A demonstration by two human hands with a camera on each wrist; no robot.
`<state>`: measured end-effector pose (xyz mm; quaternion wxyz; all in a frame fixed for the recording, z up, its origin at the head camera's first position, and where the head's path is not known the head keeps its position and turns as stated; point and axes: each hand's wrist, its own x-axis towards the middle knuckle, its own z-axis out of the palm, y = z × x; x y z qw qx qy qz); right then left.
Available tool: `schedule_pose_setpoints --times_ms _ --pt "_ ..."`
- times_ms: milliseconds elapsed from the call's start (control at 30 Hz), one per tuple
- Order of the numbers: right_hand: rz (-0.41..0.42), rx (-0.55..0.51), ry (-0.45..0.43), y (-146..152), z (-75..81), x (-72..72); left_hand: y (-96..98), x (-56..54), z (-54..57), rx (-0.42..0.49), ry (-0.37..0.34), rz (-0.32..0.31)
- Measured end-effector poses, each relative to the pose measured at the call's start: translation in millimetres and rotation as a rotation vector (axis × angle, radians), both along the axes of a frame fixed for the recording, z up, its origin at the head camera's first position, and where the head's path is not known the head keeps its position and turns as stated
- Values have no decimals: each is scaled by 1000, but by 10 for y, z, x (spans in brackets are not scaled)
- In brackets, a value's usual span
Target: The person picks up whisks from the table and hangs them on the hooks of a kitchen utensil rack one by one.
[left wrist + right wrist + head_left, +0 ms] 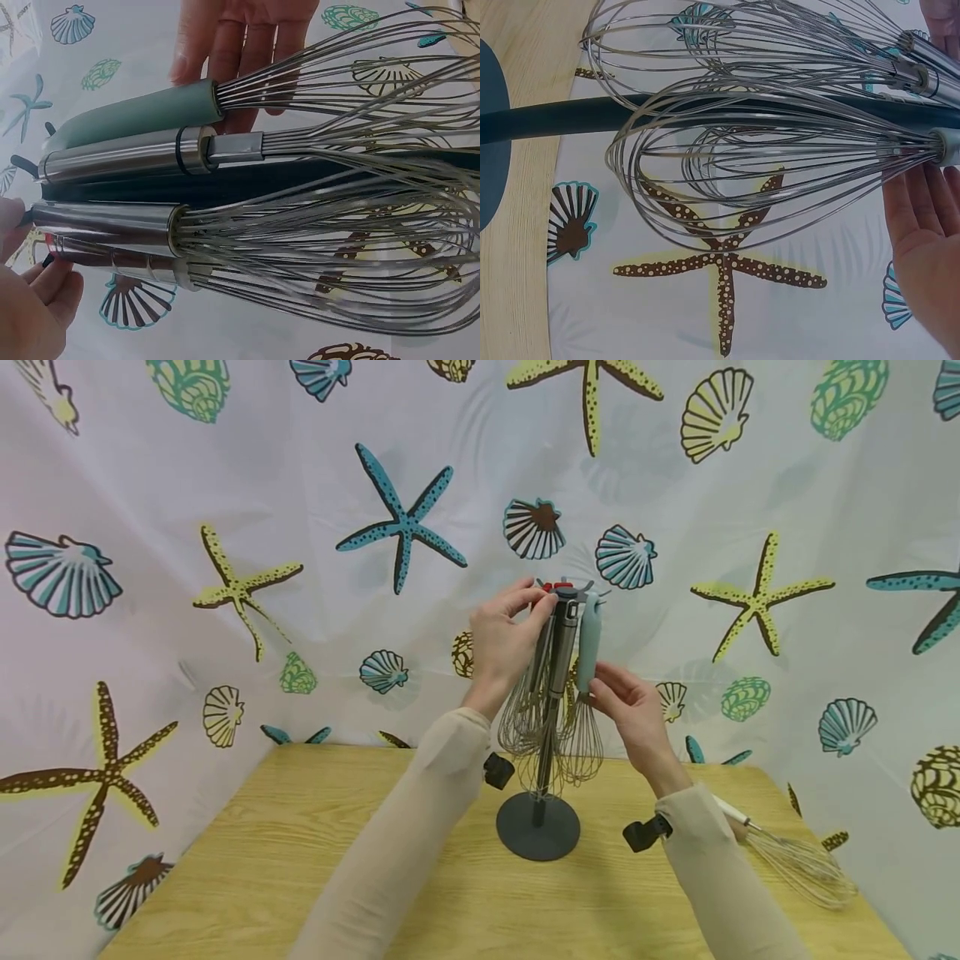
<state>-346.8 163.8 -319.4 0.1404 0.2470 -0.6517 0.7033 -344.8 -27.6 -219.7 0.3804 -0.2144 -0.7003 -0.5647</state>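
A dark whisk stand with a round base stands upright, with several whisks hanging from hooks at its top. My left hand pinches the top of the stand, beside a red part. Steel-handled whisks hang close to those fingers. A whisk with a teal handle hangs on the right side. My right hand is at the lower end of that handle, its fingers fairly straight behind the whisk and its thumb beside the handle. Whether it presses the handle is hard to tell.
A loose whisk with a white handle lies on the wooden table at the right, partly behind my right sleeve. A curtain printed with shells and starfish hangs close behind and at both sides.
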Motion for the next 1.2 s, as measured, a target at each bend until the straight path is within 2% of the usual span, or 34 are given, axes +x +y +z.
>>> schedule_pose_setpoints --times_ms 400,667,1200 --pt "22 -9 2 14 -4 43 -2 -42 -8 -8 -22 -39" --pt "50 -32 23 23 -4 55 -68 -108 -14 4 -39 -123" --pt "62 -32 32 40 -4 62 -193 -189 36 -57 -104 -227"
